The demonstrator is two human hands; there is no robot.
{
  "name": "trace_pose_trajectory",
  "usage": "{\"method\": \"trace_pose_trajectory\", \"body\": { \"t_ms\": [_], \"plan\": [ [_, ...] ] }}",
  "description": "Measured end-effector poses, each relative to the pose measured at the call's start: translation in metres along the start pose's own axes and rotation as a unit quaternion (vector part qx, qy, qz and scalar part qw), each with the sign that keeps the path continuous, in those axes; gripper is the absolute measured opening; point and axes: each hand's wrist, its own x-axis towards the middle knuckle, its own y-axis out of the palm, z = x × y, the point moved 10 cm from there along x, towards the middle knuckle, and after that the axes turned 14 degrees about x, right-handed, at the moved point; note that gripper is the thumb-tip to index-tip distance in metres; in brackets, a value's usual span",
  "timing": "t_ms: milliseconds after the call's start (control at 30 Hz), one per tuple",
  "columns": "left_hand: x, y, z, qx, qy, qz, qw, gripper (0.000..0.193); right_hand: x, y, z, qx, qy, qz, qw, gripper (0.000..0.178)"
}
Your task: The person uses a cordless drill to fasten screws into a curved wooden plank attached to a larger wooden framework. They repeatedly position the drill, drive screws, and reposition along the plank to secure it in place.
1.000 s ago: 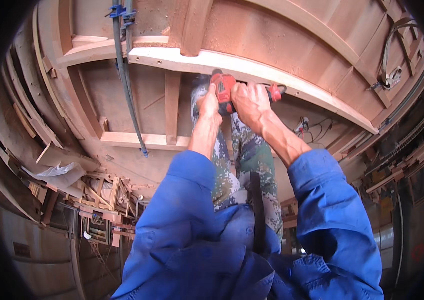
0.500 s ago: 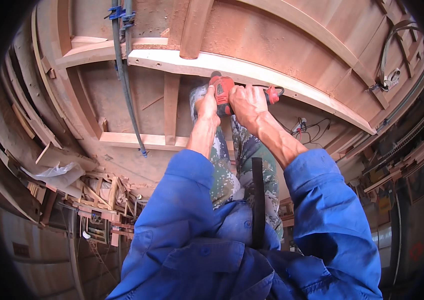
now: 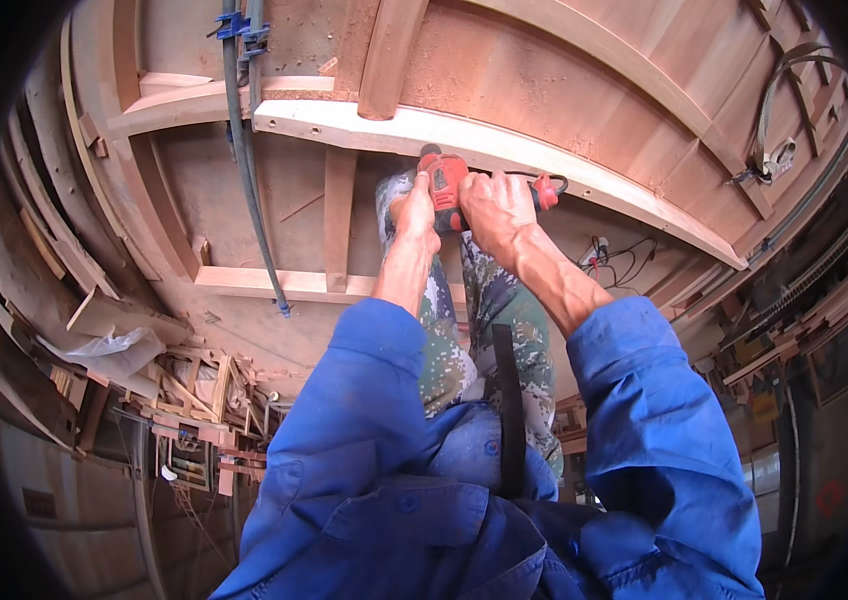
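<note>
A red corded power drill [image 3: 447, 180] is held in both hands against the near edge of a pale curved wooden beam [image 3: 544, 165]. My left hand [image 3: 414, 212] is closed around the left side of its body. My right hand [image 3: 496, 208] wraps the drill's rear part, and a red end sticks out past the knuckles. The black front end of the tool meets the beam's edge; any bit is hidden. Along the beam run several small round holes.
Blue-ended long bar clamps [image 3: 256, 160] cross the wooden frame on the left. Black cables [image 3: 629, 262] lie right of my legs. A looped strap [image 3: 772, 110] hangs at the far right. Wood offcuts [image 3: 209, 385] are piled at the lower left, beside clear plastic sheeting [image 3: 124, 345].
The view has shifted very slightly. Both hands and the drill stay in the same place on the beam.
</note>
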Motion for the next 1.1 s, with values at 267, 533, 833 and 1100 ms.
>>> {"method": "trace_pose_trajectory", "body": {
  "t_ms": [267, 533, 833, 1100],
  "plan": [
    [0.012, 0.011, 0.008, -0.057, 0.048, 0.054, 0.996, 0.040, -0.005, 0.005, -0.002, -0.017, -0.025, -0.030, 0.999, 0.030],
    [-0.037, -0.005, 0.009, -0.026, 0.044, 0.052, 0.997, 0.043, -0.053, -0.034, 0.021, -0.020, -0.088, -0.077, 0.993, 0.019],
    [0.005, 0.022, 0.010, -0.059, -0.025, 0.118, 0.991, 0.040, -0.001, -0.002, 0.010, -0.087, -0.033, -0.031, 0.995, 0.024],
    [0.005, 0.014, 0.012, -0.087, -0.038, 0.052, 0.994, 0.047, 0.002, -0.005, 0.009, -0.056, -0.034, 0.014, 0.998, 0.027]
  ]
}}
